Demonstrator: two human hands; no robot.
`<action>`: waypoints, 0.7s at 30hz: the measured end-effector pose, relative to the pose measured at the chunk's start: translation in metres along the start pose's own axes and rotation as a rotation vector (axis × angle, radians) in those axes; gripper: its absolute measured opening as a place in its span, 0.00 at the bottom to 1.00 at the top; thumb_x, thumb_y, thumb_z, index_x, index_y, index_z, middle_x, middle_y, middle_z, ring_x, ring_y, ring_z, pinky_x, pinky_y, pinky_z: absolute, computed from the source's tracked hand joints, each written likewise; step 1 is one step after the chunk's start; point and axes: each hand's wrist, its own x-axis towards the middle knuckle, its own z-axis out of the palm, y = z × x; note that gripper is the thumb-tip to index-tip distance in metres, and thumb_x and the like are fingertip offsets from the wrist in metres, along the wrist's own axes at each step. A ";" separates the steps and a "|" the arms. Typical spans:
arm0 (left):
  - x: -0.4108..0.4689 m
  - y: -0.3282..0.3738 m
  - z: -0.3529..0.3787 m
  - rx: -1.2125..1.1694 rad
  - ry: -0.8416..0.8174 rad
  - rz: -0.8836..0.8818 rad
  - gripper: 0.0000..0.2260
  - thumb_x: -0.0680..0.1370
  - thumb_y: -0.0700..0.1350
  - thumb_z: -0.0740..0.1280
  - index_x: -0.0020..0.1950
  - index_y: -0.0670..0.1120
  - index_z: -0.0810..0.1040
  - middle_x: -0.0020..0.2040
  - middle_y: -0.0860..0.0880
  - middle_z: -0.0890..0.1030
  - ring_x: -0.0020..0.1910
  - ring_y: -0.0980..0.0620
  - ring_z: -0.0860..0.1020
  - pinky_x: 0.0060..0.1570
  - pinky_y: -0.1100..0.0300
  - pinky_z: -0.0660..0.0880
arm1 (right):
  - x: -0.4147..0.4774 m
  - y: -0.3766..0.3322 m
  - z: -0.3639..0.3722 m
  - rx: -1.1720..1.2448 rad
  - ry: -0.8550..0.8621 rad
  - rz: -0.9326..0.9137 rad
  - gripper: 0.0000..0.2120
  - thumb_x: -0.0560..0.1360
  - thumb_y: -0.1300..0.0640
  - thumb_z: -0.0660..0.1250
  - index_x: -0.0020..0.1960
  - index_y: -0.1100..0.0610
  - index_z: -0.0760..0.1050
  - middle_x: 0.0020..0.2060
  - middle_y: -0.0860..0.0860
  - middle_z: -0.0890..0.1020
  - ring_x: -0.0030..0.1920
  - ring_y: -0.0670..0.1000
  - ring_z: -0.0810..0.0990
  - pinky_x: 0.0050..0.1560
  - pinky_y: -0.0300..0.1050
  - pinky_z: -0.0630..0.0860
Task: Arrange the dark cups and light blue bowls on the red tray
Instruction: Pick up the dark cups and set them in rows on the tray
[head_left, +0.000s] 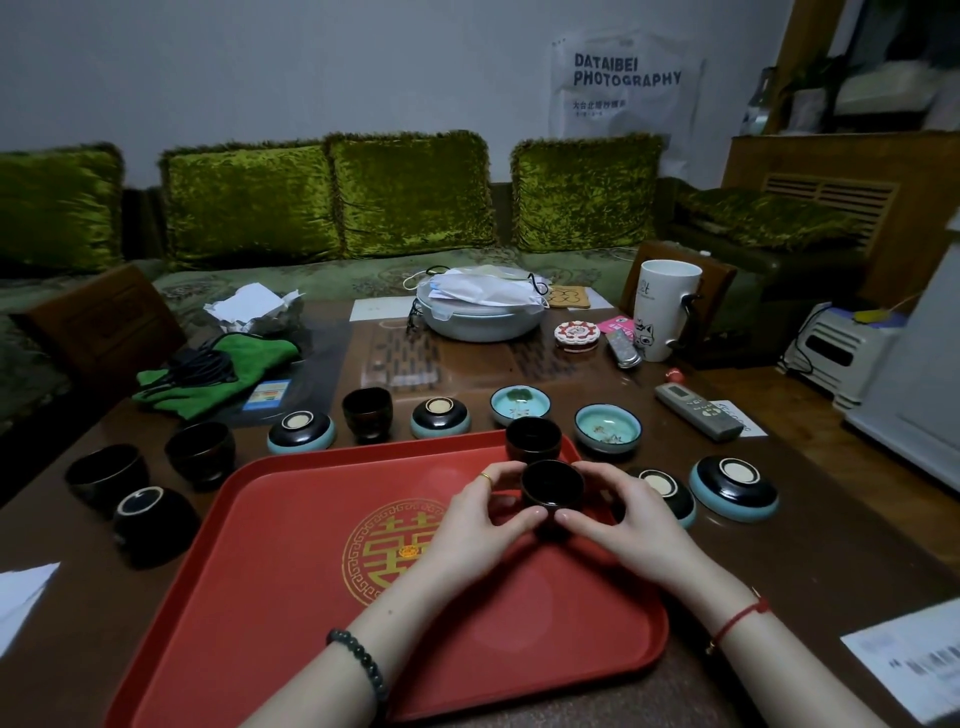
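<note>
Red tray (311, 597): on the counter (779, 545).
Dark cup (552, 486): tray's far right part, gripped by left hand (478, 514) and right hand (623, 514).
Second cup (533, 439): tray's far right corner.
Light blue bowls (608, 428): beyond and right of tray.

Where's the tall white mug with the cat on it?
In the head view the mug stands at the table's far right, beyond the grey remote, right of the red-and-white tin.

Home living room: green-cushioned sofa (332, 208) behind cluttered coffee table (779, 519).
</note>
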 end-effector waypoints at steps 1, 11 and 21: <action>-0.001 0.000 -0.001 -0.001 -0.007 0.002 0.20 0.71 0.45 0.71 0.61 0.51 0.71 0.59 0.52 0.79 0.56 0.56 0.78 0.61 0.57 0.74 | 0.000 -0.001 0.000 -0.019 -0.005 -0.002 0.29 0.64 0.48 0.74 0.62 0.51 0.71 0.58 0.47 0.78 0.59 0.45 0.75 0.62 0.41 0.70; -0.018 -0.002 -0.057 0.086 0.097 0.012 0.23 0.70 0.47 0.72 0.63 0.54 0.69 0.57 0.53 0.76 0.54 0.59 0.75 0.46 0.81 0.69 | 0.006 -0.049 0.004 -0.037 0.060 -0.152 0.30 0.64 0.51 0.74 0.64 0.52 0.70 0.58 0.45 0.75 0.58 0.42 0.71 0.55 0.25 0.61; -0.069 -0.019 -0.170 0.288 0.383 0.010 0.22 0.70 0.48 0.71 0.62 0.54 0.70 0.58 0.53 0.77 0.58 0.57 0.74 0.61 0.63 0.68 | 0.032 -0.129 0.083 0.081 -0.110 -0.292 0.30 0.65 0.48 0.74 0.64 0.50 0.69 0.61 0.46 0.75 0.63 0.45 0.72 0.66 0.43 0.67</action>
